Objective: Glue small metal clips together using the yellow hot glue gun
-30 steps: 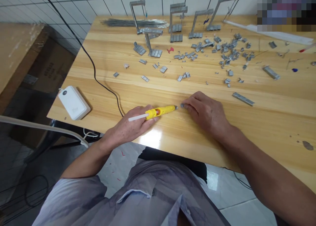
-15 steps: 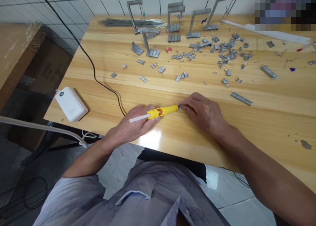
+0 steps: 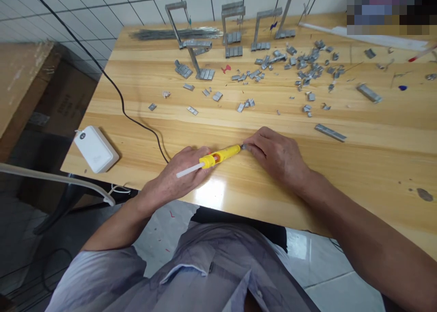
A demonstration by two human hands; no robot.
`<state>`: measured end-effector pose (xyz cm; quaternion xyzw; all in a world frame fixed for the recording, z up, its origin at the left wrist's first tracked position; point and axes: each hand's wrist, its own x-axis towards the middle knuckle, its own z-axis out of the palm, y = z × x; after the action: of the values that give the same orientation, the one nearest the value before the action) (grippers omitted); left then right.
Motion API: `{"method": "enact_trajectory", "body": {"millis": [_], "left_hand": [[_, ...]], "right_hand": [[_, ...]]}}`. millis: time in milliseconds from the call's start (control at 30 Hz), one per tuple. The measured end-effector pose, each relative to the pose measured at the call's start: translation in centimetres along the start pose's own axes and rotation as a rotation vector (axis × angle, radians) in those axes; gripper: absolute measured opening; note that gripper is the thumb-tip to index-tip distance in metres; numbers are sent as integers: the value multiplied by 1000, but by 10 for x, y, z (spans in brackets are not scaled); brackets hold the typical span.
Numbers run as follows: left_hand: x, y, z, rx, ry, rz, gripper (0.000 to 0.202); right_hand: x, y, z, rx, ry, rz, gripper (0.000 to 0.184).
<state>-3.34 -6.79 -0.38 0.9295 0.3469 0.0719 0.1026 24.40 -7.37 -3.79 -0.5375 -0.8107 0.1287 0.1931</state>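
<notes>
A small yellow glue gun with a white glue stick poking out of its back lies across my left hand. My left fingers are wrapped round its handle, which is mostly hidden beneath. The dark nozzle points right, close to the fingertips of my right hand. Thumb and forefinger of that hand are pinched together at the nozzle tip. Whatever sits between them is too small and covered to make out.
Several bent metal frames stand toward the tiled wall, near a bundle of thin wires. Small grey metal pieces lie scattered in front. A white power bank sits at the left edge, and a black cable crosses the wood table.
The view has shifted slightly, so the table items appear a little further left. Both hands keep nearly the same pose, with the glue gun still at the right fingertips.
</notes>
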Motion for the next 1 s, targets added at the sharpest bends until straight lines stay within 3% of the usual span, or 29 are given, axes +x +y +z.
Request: {"method": "enact_trajectory", "body": {"millis": [733, 1000], "left_hand": [[0, -1, -1, -45, 50, -9, 32], [-2, -1, 0, -70, -2, -59, 34]], "right_hand": [[-1, 1, 1, 23, 17, -4, 24], [-1, 6, 1, 93, 35, -17, 23]]}}
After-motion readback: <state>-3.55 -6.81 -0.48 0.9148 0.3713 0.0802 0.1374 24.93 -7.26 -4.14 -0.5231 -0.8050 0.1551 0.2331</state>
